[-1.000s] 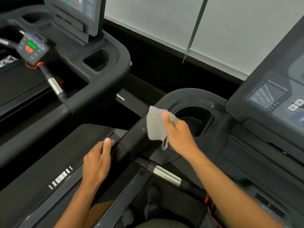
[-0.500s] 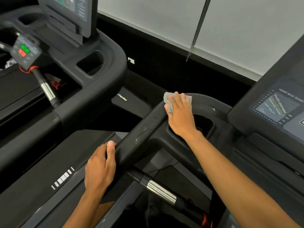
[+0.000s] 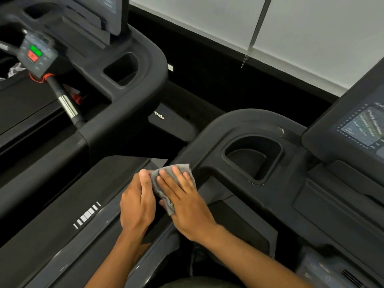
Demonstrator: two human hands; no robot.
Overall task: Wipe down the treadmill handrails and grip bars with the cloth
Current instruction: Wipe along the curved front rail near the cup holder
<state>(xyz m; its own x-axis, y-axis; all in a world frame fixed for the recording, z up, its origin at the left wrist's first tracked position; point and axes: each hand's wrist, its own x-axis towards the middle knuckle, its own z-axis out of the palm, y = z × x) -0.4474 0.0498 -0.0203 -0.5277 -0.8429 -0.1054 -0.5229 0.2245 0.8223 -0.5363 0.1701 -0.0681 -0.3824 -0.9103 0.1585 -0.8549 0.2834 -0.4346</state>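
Note:
A grey cloth [image 3: 164, 183] lies folded over the black left handrail [image 3: 209, 140] of the treadmill I stand on. My right hand [image 3: 185, 202] presses flat on the cloth, fingers spread over it, thumb hidden beneath. My left hand [image 3: 137, 202] rests on the same rail just beside the cloth, its thumb touching the cloth's left edge. The rail under both hands is mostly hidden. The silver-and-black grip bar of this treadmill is out of sight.
A cup recess [image 3: 252, 159] sits in the console right of the rail, with the display screen [image 3: 361, 127] beyond. A second treadmill stands at the left, with its handrail [image 3: 128, 113], a silver grip bar [image 3: 67, 107] and a red-green button pad [image 3: 34, 53]. A white wall is behind.
My right hand slid the cloth back down the rail from the upper curve by the cup recess, coming to rest against my left hand. The left hand stayed on the rail.

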